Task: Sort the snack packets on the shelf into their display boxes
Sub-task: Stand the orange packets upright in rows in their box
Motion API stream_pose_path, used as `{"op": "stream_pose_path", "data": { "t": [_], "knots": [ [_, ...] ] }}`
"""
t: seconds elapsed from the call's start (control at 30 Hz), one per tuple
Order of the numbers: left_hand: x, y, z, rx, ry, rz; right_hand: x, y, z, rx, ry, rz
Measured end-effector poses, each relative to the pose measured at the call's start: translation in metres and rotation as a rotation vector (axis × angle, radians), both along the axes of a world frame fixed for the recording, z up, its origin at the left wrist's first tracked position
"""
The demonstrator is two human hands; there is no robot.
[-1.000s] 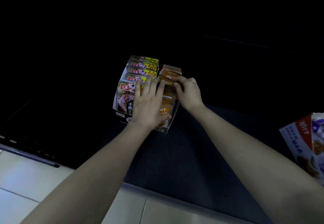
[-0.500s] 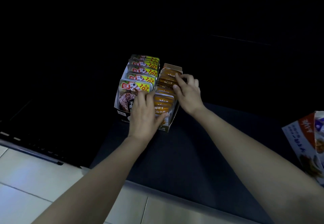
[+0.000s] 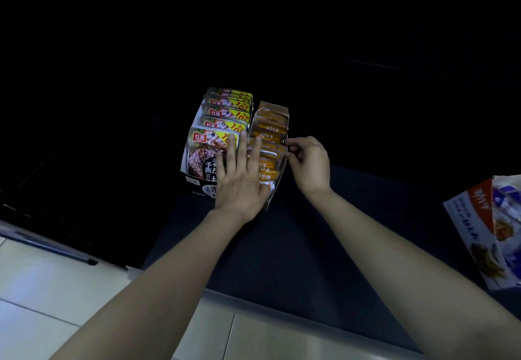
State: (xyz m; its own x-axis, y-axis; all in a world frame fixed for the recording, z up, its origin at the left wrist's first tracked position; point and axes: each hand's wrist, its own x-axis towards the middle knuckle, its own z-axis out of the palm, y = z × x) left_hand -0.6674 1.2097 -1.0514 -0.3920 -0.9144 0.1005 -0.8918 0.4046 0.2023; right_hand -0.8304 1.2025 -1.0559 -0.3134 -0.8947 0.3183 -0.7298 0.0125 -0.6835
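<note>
Two display boxes stand side by side on the dark shelf [image 3: 310, 246]. The left box [image 3: 188, 173] holds a row of several green and yellow meat snack packets [image 3: 222, 122]. The right, narrower box [image 3: 275, 107] holds several orange packets [image 3: 267, 134]. My left hand [image 3: 239, 179] lies flat with straight fingers over the fronts of both boxes, fingertips on the front packets. My right hand [image 3: 308, 162] is at the right wall of the orange box, its fingers curled and pinching that wall's edge.
A large white, red and blue snack bag [image 3: 490, 232] lies at the shelf's right edge. The shelf's front lip [image 3: 282, 307] runs below my arms, with pale floor tiles [image 3: 56, 297] beneath. A dark rail [image 3: 50, 249] crosses lower left. Everything behind the boxes is black.
My left hand slid forward and spread flat across both box fronts. My right hand came off the tops of the orange packets and moved to the box's right wall.
</note>
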Motion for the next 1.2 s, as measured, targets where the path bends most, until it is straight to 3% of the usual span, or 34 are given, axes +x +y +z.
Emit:
{"op": "stream_pose_path", "data": {
  "t": [0.23, 0.43, 0.6, 0.8, 0.97, 1.2],
  "knots": [
    [0.008, -0.004, -0.001, -0.016, -0.015, -0.049, 0.002, -0.021, 0.010, 0.145, 0.156, -0.049],
    [0.011, -0.010, -0.005, -0.060, 0.038, -0.053, 0.001, -0.028, 0.014, -0.029, -0.109, 0.012],
    [0.006, -0.011, -0.004, -0.037, 0.035, -0.061, 0.005, -0.024, 0.006, 0.061, 0.019, 0.019],
    [0.012, -0.009, -0.005, -0.121, 0.135, -0.109, 0.003, -0.008, 0.004, -0.067, 0.023, -0.021],
    [0.015, -0.005, -0.006, -0.174, 0.177, -0.128, 0.010, -0.004, 0.014, -0.234, 0.181, 0.154],
    [0.023, -0.003, -0.007, -0.199, 0.187, -0.139, 0.006, -0.015, 0.010, -0.170, 0.457, 0.107]
  ]
}}
